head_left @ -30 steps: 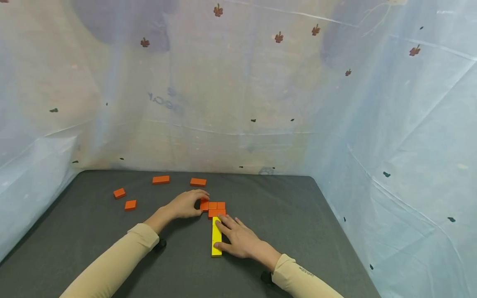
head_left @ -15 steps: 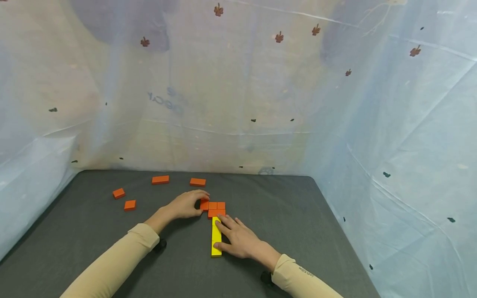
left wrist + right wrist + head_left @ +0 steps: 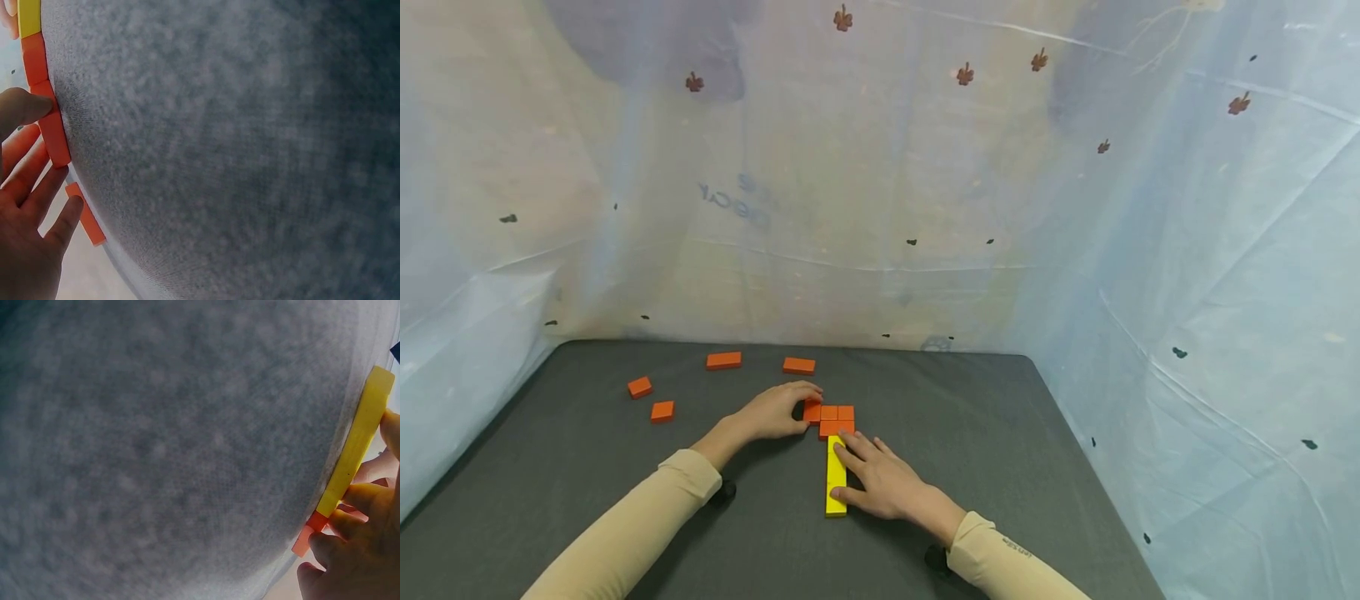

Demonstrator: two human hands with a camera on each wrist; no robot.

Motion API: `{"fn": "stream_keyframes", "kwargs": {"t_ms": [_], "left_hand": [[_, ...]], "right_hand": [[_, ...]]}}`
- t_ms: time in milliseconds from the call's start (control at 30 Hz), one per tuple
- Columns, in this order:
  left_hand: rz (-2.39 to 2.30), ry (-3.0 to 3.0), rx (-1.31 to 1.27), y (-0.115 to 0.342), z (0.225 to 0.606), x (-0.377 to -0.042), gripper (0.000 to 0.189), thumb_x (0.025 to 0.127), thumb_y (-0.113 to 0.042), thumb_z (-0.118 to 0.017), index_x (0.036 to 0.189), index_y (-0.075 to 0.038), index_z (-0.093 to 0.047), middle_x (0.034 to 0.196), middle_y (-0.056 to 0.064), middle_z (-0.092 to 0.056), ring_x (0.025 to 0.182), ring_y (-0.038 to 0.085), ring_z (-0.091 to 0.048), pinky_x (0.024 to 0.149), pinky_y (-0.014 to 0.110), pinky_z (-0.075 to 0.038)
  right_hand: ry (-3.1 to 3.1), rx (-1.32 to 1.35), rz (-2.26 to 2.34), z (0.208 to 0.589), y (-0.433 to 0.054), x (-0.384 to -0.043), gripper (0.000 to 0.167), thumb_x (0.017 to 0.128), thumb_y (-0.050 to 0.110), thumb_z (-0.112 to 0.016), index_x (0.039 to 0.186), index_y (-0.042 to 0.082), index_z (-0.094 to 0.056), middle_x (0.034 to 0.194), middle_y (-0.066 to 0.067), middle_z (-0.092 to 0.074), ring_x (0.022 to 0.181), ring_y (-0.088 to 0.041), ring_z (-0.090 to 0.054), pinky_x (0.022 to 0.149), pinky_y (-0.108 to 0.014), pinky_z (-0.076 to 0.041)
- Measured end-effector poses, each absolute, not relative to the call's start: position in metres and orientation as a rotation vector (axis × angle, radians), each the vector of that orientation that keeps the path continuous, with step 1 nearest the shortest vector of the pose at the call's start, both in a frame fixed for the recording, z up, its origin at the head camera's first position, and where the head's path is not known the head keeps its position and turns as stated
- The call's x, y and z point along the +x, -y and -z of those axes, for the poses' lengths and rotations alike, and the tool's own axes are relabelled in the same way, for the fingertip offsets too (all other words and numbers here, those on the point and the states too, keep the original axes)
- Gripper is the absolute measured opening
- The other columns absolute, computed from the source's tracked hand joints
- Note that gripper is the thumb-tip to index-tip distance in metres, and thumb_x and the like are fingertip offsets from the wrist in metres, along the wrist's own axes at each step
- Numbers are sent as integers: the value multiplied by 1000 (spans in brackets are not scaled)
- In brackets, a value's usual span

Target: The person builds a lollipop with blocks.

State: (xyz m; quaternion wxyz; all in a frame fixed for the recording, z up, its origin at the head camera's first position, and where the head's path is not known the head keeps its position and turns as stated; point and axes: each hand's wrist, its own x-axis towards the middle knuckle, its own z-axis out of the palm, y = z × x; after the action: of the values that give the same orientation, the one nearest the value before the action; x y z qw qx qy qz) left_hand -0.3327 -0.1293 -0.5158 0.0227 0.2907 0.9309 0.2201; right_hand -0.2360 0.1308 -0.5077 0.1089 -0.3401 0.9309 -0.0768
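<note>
Dark grey table [image 3: 985,433] under the head camera: near its middle the left hand [image 3: 775,411] pinches an orange block [image 3: 812,412] beside the orange cluster [image 3: 837,421]; the right hand [image 3: 880,482] lies flat, fingers spread, against the yellow bar [image 3: 836,479]. Left wrist view: thumb [image 3: 22,107] and fingers clamp the orange block [image 3: 51,128]. Right wrist view: fingertips [image 3: 353,497] touch the yellow bar [image 3: 356,447].

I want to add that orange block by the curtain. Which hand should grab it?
Probably the left hand: the far block lies just beyond its fingers. The right hand is nearer the person, resting on the yellow bar.

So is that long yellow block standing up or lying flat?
Lying flat. The yellow block rests lengthwise on the dark table, its far end meeting the orange blocks, with the right hand touching it.
</note>
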Motion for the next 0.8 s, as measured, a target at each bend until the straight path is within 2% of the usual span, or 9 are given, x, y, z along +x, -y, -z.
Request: {"fn": "stream_keyframes", "kwargs": {"t_ms": [267, 500, 700, 800], "left_hand": [[-696, -2891, 894, 132, 518, -333, 46, 91, -18, -79, 135, -8, -69, 151, 13, -54, 138, 39, -51, 110, 60, -44], [-751, -2909, 892, 136, 517, -333, 45, 92, -28, -81, 133, -13, -70, 148, 11, -56, 137, 36, -53, 110, 58, -45], [-811, -3017, 807, 140, 517, -340, 45, 93, -33, -80, 132, -12, -71, 144, 14, -59, 129, 39, -57, 101, 62, -50], [-847, -3086, 712, 141, 517, -346, 46, 94, -34, -79, 134, -12, -70, 143, 15, -58, 126, 40, -58, 100, 65, -49]], "right_hand": [[-2742, -1013, 214, 509, -131, -236, 74, 105, 63, -44, 165, 22, -31, 174, 1, -17, 159, -22, -21, 126, -51, -24], [-2746, -999, 212, 510, -131, -236, 75, 105, 64, -43, 166, 23, -30, 174, 2, -16, 159, -22, -20, 126, -51, -23], [-2748, -996, 206, 511, -131, -236, 75, 105, 64, -45, 166, 23, -29, 174, 2, -16, 159, -21, -19, 127, -50, -22], [-2745, -981, 207, 511, -130, -236, 75, 105, 63, -47, 166, 24, -28, 174, 3, -15, 159, -20, -18, 127, -50, -20]]}}
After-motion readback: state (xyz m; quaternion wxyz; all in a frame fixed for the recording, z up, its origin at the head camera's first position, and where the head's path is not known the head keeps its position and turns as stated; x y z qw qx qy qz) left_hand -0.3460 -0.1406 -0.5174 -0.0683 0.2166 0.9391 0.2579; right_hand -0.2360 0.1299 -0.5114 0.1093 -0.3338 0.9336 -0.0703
